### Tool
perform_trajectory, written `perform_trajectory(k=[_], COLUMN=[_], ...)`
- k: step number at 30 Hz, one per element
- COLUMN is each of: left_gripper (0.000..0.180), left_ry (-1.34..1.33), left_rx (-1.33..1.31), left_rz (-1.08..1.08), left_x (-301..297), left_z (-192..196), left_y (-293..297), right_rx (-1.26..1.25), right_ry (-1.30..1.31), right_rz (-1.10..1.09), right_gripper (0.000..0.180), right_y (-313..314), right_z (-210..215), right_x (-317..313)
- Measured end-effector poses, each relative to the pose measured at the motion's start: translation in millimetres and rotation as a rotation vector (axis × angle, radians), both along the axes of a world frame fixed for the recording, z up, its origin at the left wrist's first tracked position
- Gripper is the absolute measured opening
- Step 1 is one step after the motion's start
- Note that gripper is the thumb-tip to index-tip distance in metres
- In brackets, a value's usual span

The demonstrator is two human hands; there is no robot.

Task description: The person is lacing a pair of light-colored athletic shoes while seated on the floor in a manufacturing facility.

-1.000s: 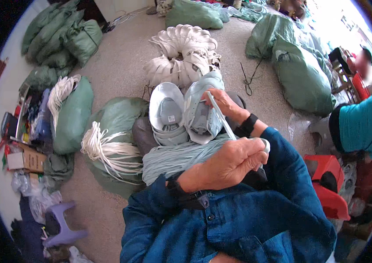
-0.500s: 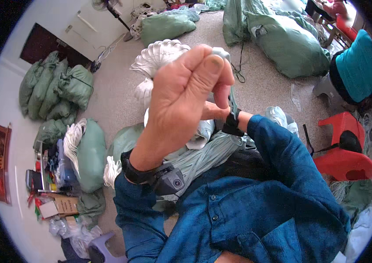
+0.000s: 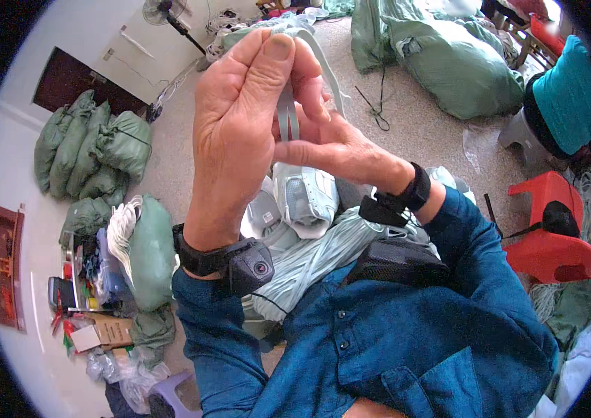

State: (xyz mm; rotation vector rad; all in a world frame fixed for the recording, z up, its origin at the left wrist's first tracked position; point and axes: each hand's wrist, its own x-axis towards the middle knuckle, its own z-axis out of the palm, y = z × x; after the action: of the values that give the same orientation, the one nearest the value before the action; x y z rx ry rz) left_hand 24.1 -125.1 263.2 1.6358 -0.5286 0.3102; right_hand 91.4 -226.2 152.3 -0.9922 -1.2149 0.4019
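Note:
Raised in front of me, my left hand (image 3: 243, 118) pinches a flat grey-green shoelace (image 3: 327, 66) between thumb and fingers. One part of the lace loops over to the right; other strands drop below the fist. Just right of it and partly behind, my right hand (image 3: 341, 148) has its thumb stretched out leftward, apart from the fingers, beside the hanging strands. The left hand hides some of its fingertips. Below the hands sits a white shoe (image 3: 306, 195), next to another pale shoe (image 3: 262, 212). A thick bundle of pale laces (image 3: 316, 247) lies across my lap.
Stuffed green sacks stand at the left wall (image 3: 87, 150), beside me (image 3: 151, 251) and at the back right (image 3: 452, 66). A red plastic chair (image 3: 553, 254) is at my right. Beyond it sits a person in a teal top (image 3: 574, 97). A fan (image 3: 167, 14) stands far back.
My left hand has moved up and left with the shoelace. The right hand has come up close beside it, its thumb now extended. The white shoe below is more exposed.

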Motion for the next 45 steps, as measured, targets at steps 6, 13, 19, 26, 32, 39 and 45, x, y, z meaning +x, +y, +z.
perform_trajectory(k=[6,13,19,26,32,39,45], left_gripper=[0.032,0.028,0.026,0.024,0.025,0.025,0.025], left_ry=[0.063,0.279,0.271,0.228,0.192,0.189,0.446], left_rx=[-0.131,-0.266,-0.446,-0.506,-0.534,-0.488,-0.205], left_rz=[0.023,0.158,0.199,0.254,0.292,0.327,0.341], left_x=[6.6,37.4,47.3,49.1,40.0,38.9,13.3], left_z=[-15.3,-69.3,-92.9,-85.0,-76.7,-85.1,-136.0], left_y=[18.1,68.9,86.3,87.6,84.0,87.9,131.6], right_rx=[-0.005,-0.321,-0.490,-0.525,-0.510,-0.526,-0.541], right_ry=[0.258,0.304,0.259,0.170,0.143,0.084,-0.181], right_rz=[-0.002,0.116,0.303,0.381,0.414,0.403,0.407], right_gripper=[0.031,0.033,0.032,0.030,0.025,0.027,0.022], right_y=[-1.8,0.6,-10.4,-9.2,-10.9,-12.0,-16.0], right_z=[-16.7,-98.2,-99.2,-97.1,-98.8,-95.6,-75.8], right_x=[-34.7,-91.5,-98.8,-108.2,-114.5,-115.4,-118.1])
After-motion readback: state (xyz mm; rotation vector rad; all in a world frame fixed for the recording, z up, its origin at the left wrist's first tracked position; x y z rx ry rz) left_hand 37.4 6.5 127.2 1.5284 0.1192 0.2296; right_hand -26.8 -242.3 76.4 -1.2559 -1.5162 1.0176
